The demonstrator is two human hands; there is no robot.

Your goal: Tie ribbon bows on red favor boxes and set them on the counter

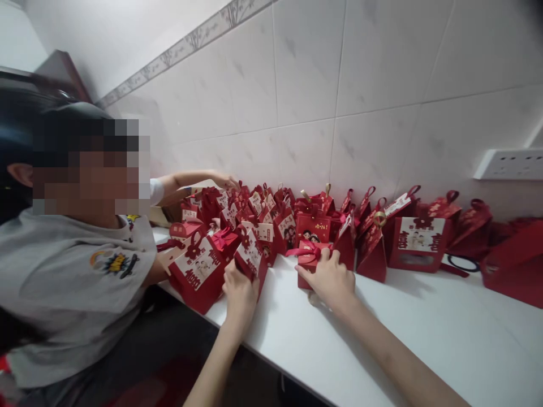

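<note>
My left hand point(240, 287) is closed on the side of a red paper gift box point(250, 252) with a white printed label, which stands tilted at the table's near edge. My right hand point(331, 278) grips a small red gift box point(306, 278) tied with a pink-red ribbon bow point(309, 250). Its thumb lies along the box's front and the other fingers bend over the top and far side. Right behind it stands a red box with a cartoon couple point(313, 229). Left of my left hand is a larger labelled red box point(195, 270), at the other person's arm.
Many red gift boxes point(271, 203) crowd the white table point(407, 333) along the tiled wall point(305, 130). A person in a grey shirt point(80, 288) sits at the left, one hand point(224, 180) reaching over the boxes. A black ring point(464, 263) lies right; a socket point(509, 164) is on the wall.
</note>
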